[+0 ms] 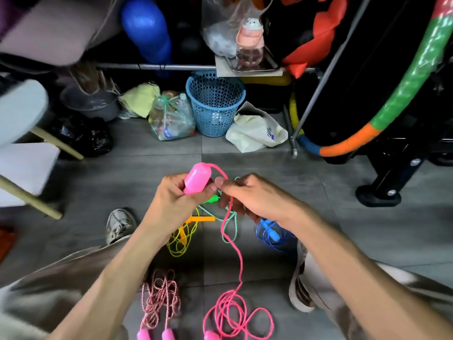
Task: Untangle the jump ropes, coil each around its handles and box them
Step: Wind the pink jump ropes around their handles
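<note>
Left hand (171, 200) grips the pink handle (198, 178) mid-frame; right hand (255, 200) pinches the pink rope (231, 231) beside it.

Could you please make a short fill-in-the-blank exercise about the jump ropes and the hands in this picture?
1. The left hand grips a ____ handle.
2. The fingers of the right hand pinch the pink ____ near that handle.
3. The basket behind the ropes is ____ in colour.
4. The rope with the orange handle is ____.

Missing words: pink; rope; blue; yellow
</note>
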{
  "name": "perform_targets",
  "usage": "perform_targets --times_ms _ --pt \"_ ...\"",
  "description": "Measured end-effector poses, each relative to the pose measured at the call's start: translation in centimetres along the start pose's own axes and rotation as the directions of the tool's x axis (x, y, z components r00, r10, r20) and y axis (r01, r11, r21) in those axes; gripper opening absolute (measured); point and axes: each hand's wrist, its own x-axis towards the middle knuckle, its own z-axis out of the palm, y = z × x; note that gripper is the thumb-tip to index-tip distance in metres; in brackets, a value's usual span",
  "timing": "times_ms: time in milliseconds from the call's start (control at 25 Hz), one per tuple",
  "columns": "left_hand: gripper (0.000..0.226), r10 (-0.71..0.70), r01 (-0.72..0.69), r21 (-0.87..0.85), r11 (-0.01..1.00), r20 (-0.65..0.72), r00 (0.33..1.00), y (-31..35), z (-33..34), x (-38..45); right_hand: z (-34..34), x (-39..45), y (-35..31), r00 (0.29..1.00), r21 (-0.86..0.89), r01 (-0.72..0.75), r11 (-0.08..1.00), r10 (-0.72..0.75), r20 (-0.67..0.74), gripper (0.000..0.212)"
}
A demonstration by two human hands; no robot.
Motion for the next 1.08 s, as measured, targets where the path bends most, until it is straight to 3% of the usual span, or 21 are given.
perform_targets --times_ms 160,240,320,400,480,520,640,760,800,840,880,920,960,1000,1040,1080 --pt "0.013 -0.118 0.056 -0.252 0.966 -0.240 0.964 0.5 -1.1 -0.3 1.4 -0.6 0.8 0.966 -0.400 0.010 0.916 0.095 0.241 0.023" --pt "0.019 -0.230 0.159 -0.372 0.914 -0.156 0.961 0.8 -1.4 -0.5 2.9 -1.3 1.1 0.965 -0.506 0.088 0.858 0.053 0.258 0.025" --pt "0.024 -0.279 0.282 -0.407 0.869 0.067 0.958 1.0 -0.9 -0.9 3.3 -2.4 0.6 0.963 -0.394 0.136 0.909 -0.027 0.270 0.029" --pt "0.025 -0.269 0.375 -0.443 0.814 0.286 0.920 1.2 0.0 -1.4 2.1 -3.8 -0.5 0.962 -0.004 0.110 0.994 -0.105 0.251 0.032" --pt "0.023 -0.212 0.420 -0.457 0.784 0.438 0.874 1.4 0.4 -1.8 -0.1 -5.1 -1.8 0.980 0.371 0.145 0.917 -0.185 0.073 0.031" --pt "0.024 -0.173 0.430 -0.456 0.779 0.503 0.847 1.4 0.5 -2.1 -1.3 -5.5 -2.0 0.980 0.479 0.194 0.856 -0.189 -0.060 0.030" --pt "0.025 -0.107 0.410 -0.378 0.830 0.614 0.782 1.8 0.4 -2.7 -4.8 -5.5 -1.9 0.932 0.589 0.285 0.756 -0.076 -0.353 0.019" --pt "0.017 -0.196 0.397 -0.290 0.871 0.536 0.821 2.3 0.4 -2.4 -8.2 -4.7 -0.5 0.830 0.653 0.316 0.689 0.133 -0.542 0.014" --pt "0.013 -0.215 0.391 -0.276 0.878 0.501 0.838 2.4 0.4 -2.2 -8.9 -4.4 0.1 0.790 0.653 0.314 0.689 0.192 -0.583 0.020" --pt "0.012 -0.222 0.382 -0.268 0.885 0.477 0.850 2.4 0.5 -2.1 -9.3 -4.3 0.7 0.733 0.564 0.282 0.776 0.204 -0.649 0.027" --pt "0.013 -0.224 0.375 -0.273 0.886 0.456 0.861 2.4 0.6 -2.0 -9.0 -4.2 1.2 0.674 0.363 0.198 0.910 0.143 -0.725 0.032" --pt "0.018 -0.227 0.373 -0.292 0.881 0.432 0.873 2.5 0.7 -2.0 -8.2 -4.2 1.3 0.679 0.115 0.123 0.986 0.001 -0.734 0.035" --pt "0.021 -0.230 0.372 -0.316 0.873 0.406 0.885 2.6 0.8 -1.9 -6.6 -4.4 1.0 0.761 -0.058 0.155 0.986 -0.157 -0.630 0.035" --pt "0.018 -0.229 0.366 -0.343 0.865 0.379 0.897 2.7 0.9 -1.8 -4.8 -4.8 0.5 0.875 -0.088 0.249 0.964 -0.263 -0.407 0.035" --pt "0.014 -0.229 0.359 -0.370 0.857 0.352 0.908 2.8 1.0 -1.8 -2.9 -5.1 -0.1 0.937 -0.040 0.312 0.949 -0.314 -0.153 0.035" --pt "0.011 -0.232 0.355 -0.385 0.852 0.331 0.915 2.9 1.0 -1.7 -1.3 -5.3 -0.5 0.942 -0.006 0.334 0.942 -0.334 0.008 0.035"
